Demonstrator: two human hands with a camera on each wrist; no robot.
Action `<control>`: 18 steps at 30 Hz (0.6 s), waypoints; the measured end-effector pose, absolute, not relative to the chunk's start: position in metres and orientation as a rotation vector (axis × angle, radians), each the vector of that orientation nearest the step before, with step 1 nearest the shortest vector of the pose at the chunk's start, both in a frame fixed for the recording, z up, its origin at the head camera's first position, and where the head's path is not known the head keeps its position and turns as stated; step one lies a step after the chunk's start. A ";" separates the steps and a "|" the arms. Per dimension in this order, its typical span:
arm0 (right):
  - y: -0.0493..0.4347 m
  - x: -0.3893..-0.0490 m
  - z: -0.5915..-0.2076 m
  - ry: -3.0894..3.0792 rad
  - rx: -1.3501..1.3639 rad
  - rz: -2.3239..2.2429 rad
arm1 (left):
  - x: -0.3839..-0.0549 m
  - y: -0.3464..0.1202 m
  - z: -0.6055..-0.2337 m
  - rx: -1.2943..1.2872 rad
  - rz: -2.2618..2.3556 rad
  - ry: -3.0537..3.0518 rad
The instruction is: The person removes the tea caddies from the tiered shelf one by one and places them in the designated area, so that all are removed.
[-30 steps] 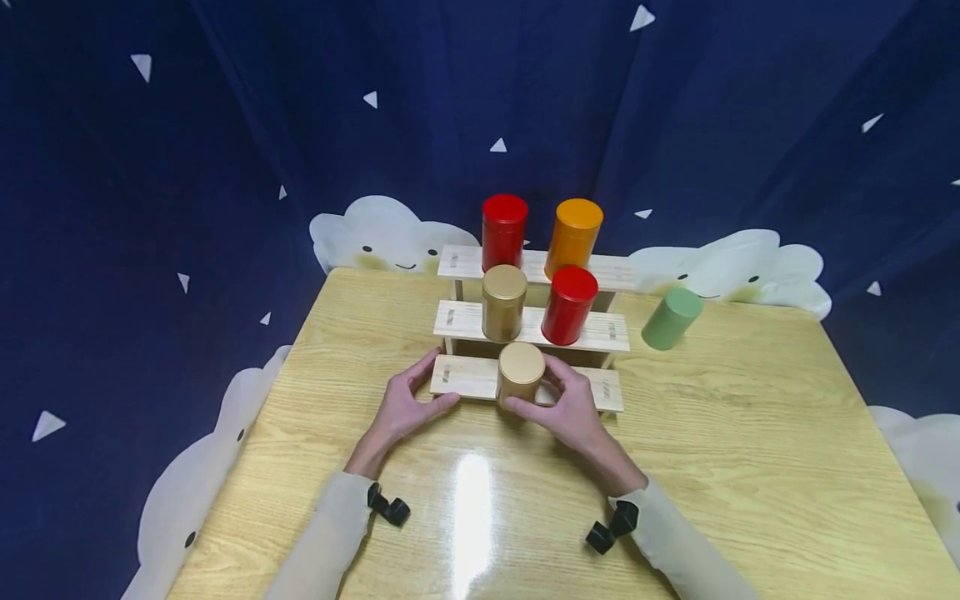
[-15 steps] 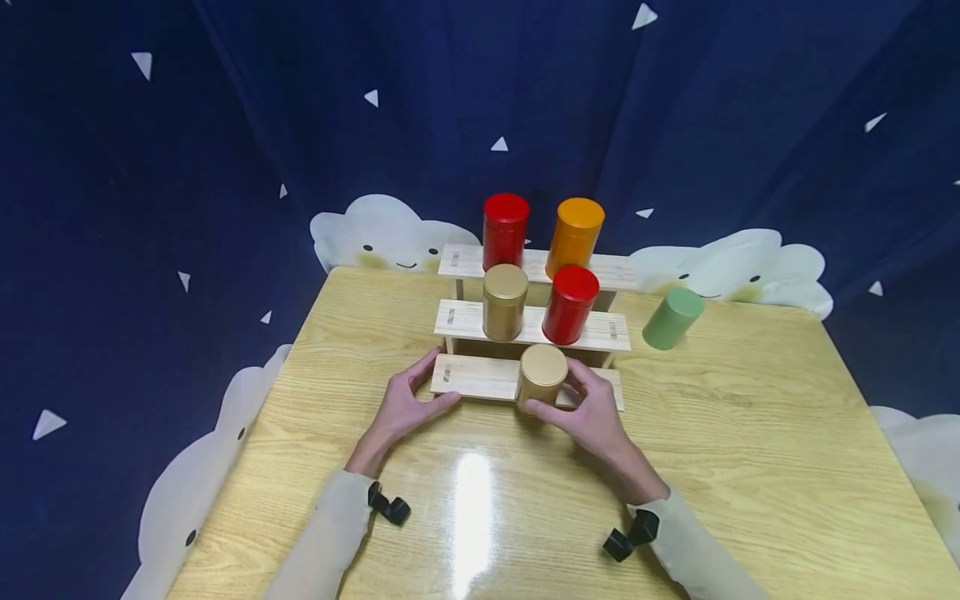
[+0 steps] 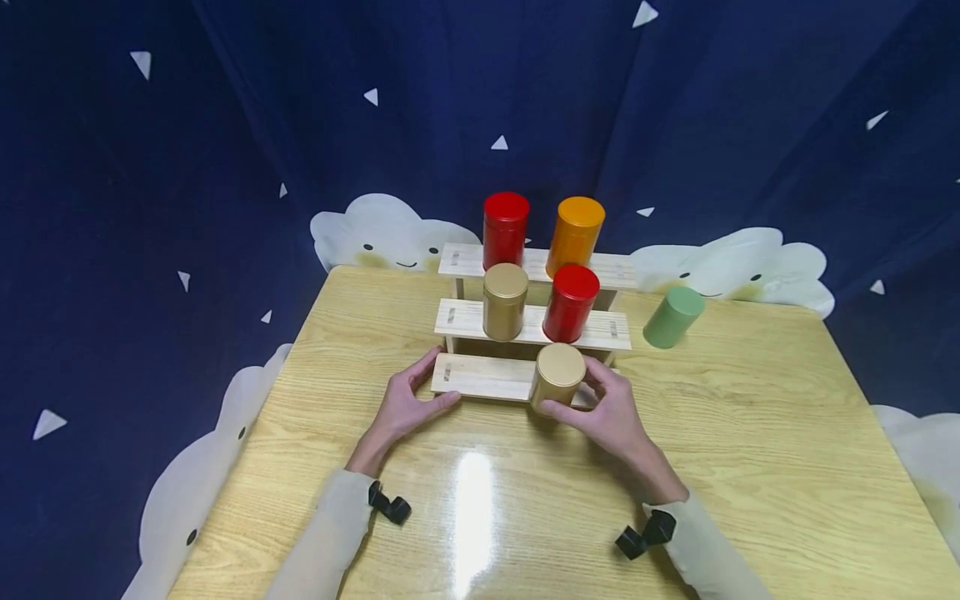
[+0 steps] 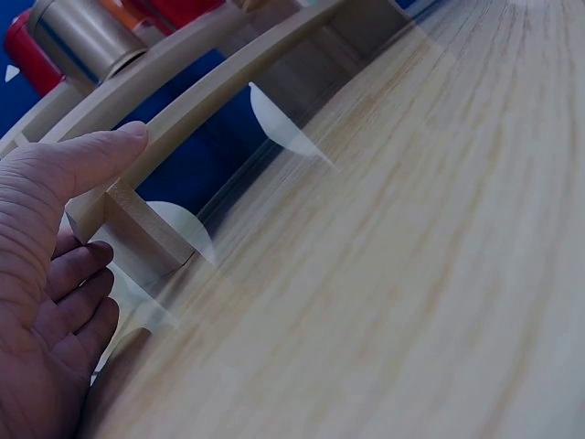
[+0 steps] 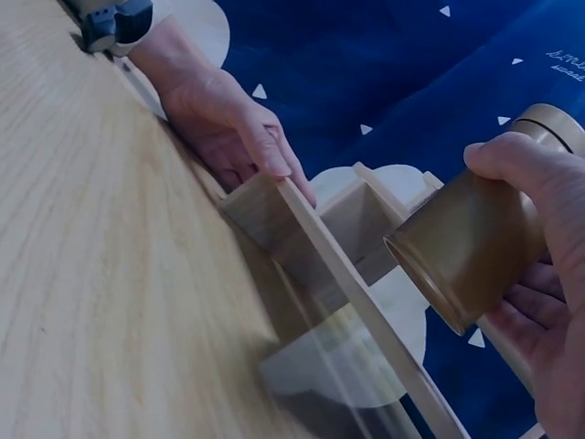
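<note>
My right hand (image 3: 613, 414) grips a gold canister (image 3: 557, 385) by its side, thumb in front and fingers behind. The canister stands close over the right half of the lowest step of a three-tier wooden shelf (image 3: 483, 377). In the right wrist view, the round bottom edge of the gold canister (image 5: 471, 242) shows, slightly tilted. My left hand (image 3: 405, 407) holds the left end of that lowest step. Its thumb (image 4: 105, 155) lies along the front edge, and the other fingers bend in around the end of the board.
On the middle step stand another gold canister (image 3: 505, 304) and a red canister (image 3: 571, 307). The top step bears a red canister (image 3: 506, 233) and an orange one (image 3: 575, 237). A green canister (image 3: 673, 318) stands on the table (image 3: 757, 433), right of the shelf.
My right hand has carried the gold canister rightward along the lowest step, from its middle toward its right end. The left hand and the shelf have stayed in place.
</note>
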State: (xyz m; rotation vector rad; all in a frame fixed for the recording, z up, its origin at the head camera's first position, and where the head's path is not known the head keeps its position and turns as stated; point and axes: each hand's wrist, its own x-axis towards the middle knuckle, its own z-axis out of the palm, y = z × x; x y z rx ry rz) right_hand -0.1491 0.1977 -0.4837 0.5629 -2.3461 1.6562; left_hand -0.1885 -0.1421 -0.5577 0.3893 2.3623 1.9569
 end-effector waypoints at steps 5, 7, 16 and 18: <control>0.204 -0.149 -0.481 -2.353 0.579 1.649 | -0.188 -0.142 -0.557 0.399 1.952 2.366; 0.207 -0.149 -0.479 -2.365 0.567 1.645 | -0.188 -0.142 -0.557 0.399 1.950 2.366; 0.216 -0.151 -0.471 -2.331 0.580 1.653 | -0.188 -0.143 -0.558 0.411 1.943 2.375; 0.218 -0.152 -0.469 -2.324 0.579 1.650 | -0.188 -0.143 -0.558 0.408 1.942 2.373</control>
